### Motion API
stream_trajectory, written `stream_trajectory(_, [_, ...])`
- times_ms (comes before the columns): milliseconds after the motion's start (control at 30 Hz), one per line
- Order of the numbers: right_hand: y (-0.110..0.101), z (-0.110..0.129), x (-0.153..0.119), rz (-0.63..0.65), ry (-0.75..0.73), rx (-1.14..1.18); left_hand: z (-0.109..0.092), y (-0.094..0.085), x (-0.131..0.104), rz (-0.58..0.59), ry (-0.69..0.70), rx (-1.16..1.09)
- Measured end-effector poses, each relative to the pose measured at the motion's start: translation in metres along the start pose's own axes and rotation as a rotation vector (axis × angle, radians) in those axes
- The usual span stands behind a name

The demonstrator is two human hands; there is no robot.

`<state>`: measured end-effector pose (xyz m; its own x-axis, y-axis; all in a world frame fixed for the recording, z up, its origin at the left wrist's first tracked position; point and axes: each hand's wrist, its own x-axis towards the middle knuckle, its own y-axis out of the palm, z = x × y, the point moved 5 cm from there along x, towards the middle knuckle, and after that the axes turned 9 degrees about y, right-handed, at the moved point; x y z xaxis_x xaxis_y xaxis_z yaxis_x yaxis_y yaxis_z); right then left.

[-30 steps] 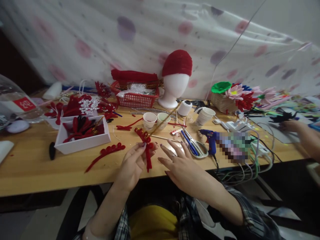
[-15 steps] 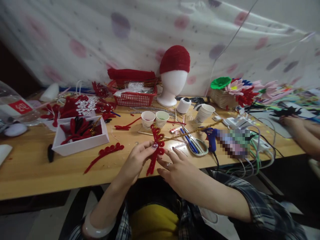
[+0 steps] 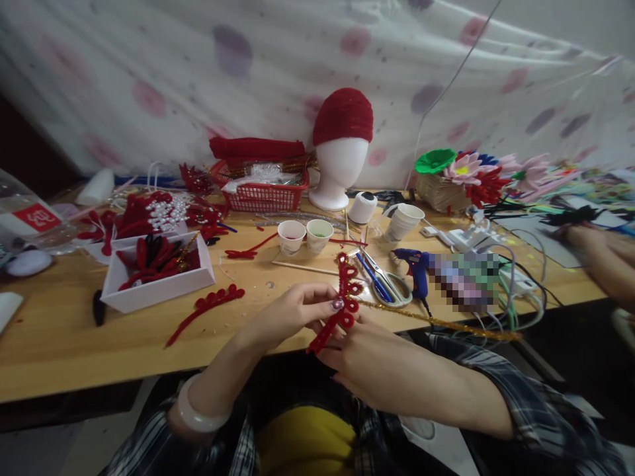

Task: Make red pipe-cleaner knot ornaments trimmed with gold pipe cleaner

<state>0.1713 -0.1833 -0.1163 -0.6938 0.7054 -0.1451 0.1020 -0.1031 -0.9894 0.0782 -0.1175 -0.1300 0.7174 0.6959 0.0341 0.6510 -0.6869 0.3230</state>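
My left hand (image 3: pixel 302 311) pinches a red fuzzy chenille piece (image 3: pixel 346 284) with a row of curled loops along one side, held tilted above the table's front edge. Gold tinsel edges its upper loops, and a long gold tinsel stem (image 3: pixel 446 324) runs off to the right over my right forearm. My right hand (image 3: pixel 370 344) is closed around the lower part of the same piece from behind, its fingertips partly hidden. A similar red looped piece (image 3: pixel 211 303) lies on the table to the left.
A white box (image 3: pixel 159 287) of red and black pieces stands left. Paper cups (image 3: pixel 320 237), scissors (image 3: pixel 399 291) and a blue glue gun (image 3: pixel 419 271) lie beyond my hands. Behind are a red basket (image 3: pixel 268 197) and a foam head (image 3: pixel 342 158). Another person's hand (image 3: pixel 583 241) is at right.
Both hands and the red piece have shifted right. My right fingers, spread apart before, have curled in behind the piece. The gold stem has swung down toward me on the right.
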Motion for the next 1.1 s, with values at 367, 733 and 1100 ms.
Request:
stream_trajectory(367, [-0.009,-0.015,-0.002,-0.012,0.067,0.035,0.0,0.007,0.013,-0.042,0.047,-0.159])
stream_trajectory(733, [-0.016,-0.025,-0.006,0.05,0.134,0.069,-0.015,-0.009,0.007,-0.085,0.111,-0.424])
stream_trajectory(1100, [-0.017,-0.042,-0.016,0.063,0.181,0.187,-0.039,-0.07,-0.027,-0.551,0.195,-0.472])
